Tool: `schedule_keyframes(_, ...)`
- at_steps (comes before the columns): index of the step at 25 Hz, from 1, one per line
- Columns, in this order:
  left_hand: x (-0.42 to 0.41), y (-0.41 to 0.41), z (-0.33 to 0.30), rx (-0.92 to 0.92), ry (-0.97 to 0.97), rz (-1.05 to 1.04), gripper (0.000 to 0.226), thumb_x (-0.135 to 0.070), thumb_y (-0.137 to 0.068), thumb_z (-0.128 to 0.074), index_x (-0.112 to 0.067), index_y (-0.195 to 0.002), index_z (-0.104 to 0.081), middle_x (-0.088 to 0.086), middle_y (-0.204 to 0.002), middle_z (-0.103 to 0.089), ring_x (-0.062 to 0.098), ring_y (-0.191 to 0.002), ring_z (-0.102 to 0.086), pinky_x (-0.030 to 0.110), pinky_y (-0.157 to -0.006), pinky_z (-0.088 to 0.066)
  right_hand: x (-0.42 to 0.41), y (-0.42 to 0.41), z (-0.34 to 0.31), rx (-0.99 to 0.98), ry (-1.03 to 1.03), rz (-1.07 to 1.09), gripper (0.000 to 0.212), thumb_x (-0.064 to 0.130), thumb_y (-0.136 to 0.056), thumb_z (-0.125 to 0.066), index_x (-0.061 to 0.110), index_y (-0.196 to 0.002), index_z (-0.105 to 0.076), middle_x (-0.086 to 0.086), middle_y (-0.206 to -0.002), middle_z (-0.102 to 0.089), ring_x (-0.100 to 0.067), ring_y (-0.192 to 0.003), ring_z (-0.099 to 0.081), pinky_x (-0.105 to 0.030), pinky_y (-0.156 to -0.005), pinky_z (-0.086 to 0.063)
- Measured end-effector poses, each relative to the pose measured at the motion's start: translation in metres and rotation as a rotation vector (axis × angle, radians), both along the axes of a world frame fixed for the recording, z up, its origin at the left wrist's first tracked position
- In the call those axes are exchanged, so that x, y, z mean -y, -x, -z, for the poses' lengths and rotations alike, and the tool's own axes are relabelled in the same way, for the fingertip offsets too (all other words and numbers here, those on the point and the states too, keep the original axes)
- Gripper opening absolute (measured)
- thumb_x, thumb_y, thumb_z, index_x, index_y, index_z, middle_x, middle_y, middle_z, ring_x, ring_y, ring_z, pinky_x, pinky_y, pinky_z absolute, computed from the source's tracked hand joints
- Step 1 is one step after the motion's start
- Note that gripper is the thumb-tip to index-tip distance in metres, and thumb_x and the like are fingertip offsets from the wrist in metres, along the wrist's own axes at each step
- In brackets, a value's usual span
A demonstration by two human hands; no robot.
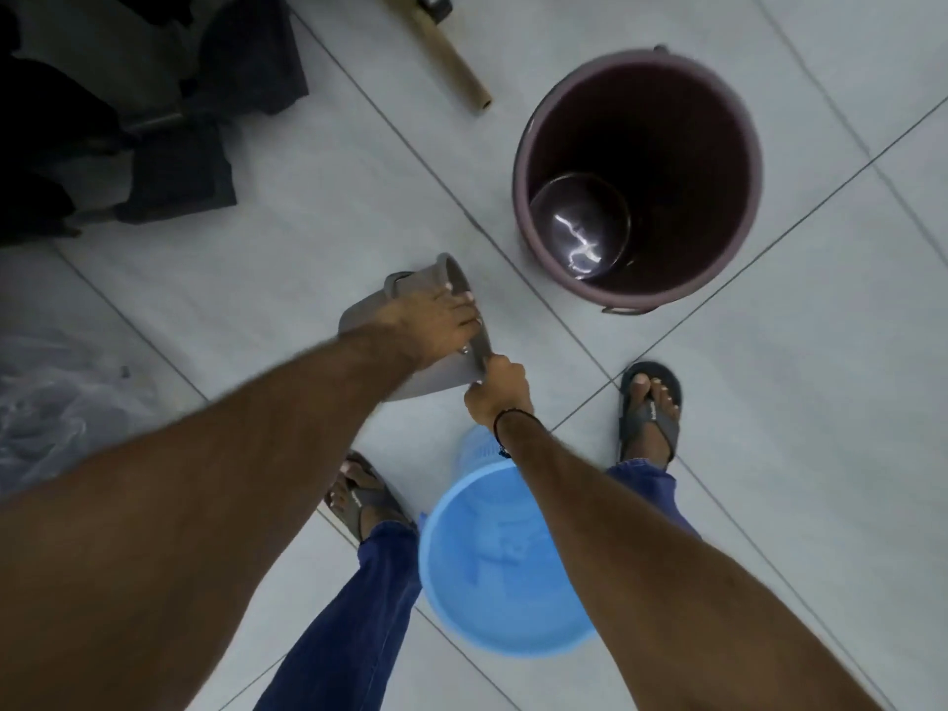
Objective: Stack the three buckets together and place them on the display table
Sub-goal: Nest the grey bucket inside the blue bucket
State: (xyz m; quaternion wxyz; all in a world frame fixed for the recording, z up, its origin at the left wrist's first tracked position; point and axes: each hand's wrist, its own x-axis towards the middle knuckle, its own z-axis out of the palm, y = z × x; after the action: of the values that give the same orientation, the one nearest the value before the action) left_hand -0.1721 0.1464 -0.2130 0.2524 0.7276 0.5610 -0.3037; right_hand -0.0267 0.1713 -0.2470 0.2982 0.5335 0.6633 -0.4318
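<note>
I hold a grey bucket [426, 374] tilted above the floor, mouth turned to the right. My left hand [436, 320] grips its upper rim and side. My right hand [496, 390] is closed on the lower part of the rim. A large maroon bucket [636, 171] stands upright on the tiled floor at the upper right, empty, its shiny bottom visible. A light blue bucket [492, 561] stands on the floor by my feet, partly hidden under my right forearm.
A wooden stick [446, 53] lies on the floor at the top. Dark furniture and cloth [128, 110] fill the upper left. A clear plastic bag [46, 402] lies at the left. My sandalled feet [649, 407] stand on either side of the blue bucket.
</note>
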Motion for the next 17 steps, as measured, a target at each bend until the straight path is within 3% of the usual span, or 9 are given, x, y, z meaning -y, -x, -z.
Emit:
schedule_keyframes(5,0.015,0.013,0.024,0.011,-0.059,0.217,0.055,-0.012,-0.096,-0.057,-0.008,-0.147,-0.038,0.012,-0.153,-0.041,0.028,-0.143,-0.035,0.041,-0.122,-0.021,0.029,0.005,0.032,-0.054,-0.189,-0.003,0.027,0.007,-0.087,-0.046,0.006,-0.108,-0.064,-0.024,-0.106,-0.063,-0.045,-0.095,-0.059,-0.041,-0.078,-0.051)
schedule_keyframes(8,0.029,0.03,0.018,0.018,-0.116,0.174,0.042,-0.01,-0.092,-0.062,-0.012,-0.133,-0.053,0.009,-0.136,-0.057,0.027,-0.125,-0.053,0.039,-0.115,-0.034,0.026,0.012,0.023,-0.12,-0.223,-0.248,0.023,0.012,-0.091,-0.05,0.008,-0.109,-0.064,-0.024,-0.104,-0.064,-0.043,-0.097,-0.057,-0.04,-0.078,-0.049)
schedule_keyframes(13,0.088,0.042,-0.037,0.034,-0.199,-0.208,0.041,-0.011,-0.087,-0.07,-0.013,-0.127,-0.06,0.009,-0.126,-0.065,0.027,-0.112,-0.061,0.037,-0.097,-0.05,-0.001,0.036,-0.036,-0.273,-0.319,-0.861,0.024,0.013,-0.09,-0.054,0.017,-0.11,-0.067,-0.015,-0.1,-0.07,-0.037,-0.09,-0.064,-0.039,-0.076,-0.055)
schedule_keyframes(17,0.116,0.003,-0.129,0.028,-0.334,-0.595,0.044,-0.005,-0.078,-0.076,-0.008,-0.121,-0.066,0.013,-0.116,-0.069,0.032,-0.101,-0.066,0.04,-0.081,-0.057,-0.03,0.043,-0.122,-0.371,-0.386,-1.25,0.027,0.009,-0.087,-0.055,0.021,-0.109,-0.068,-0.011,-0.097,-0.07,-0.035,-0.088,-0.067,-0.037,-0.072,-0.054)
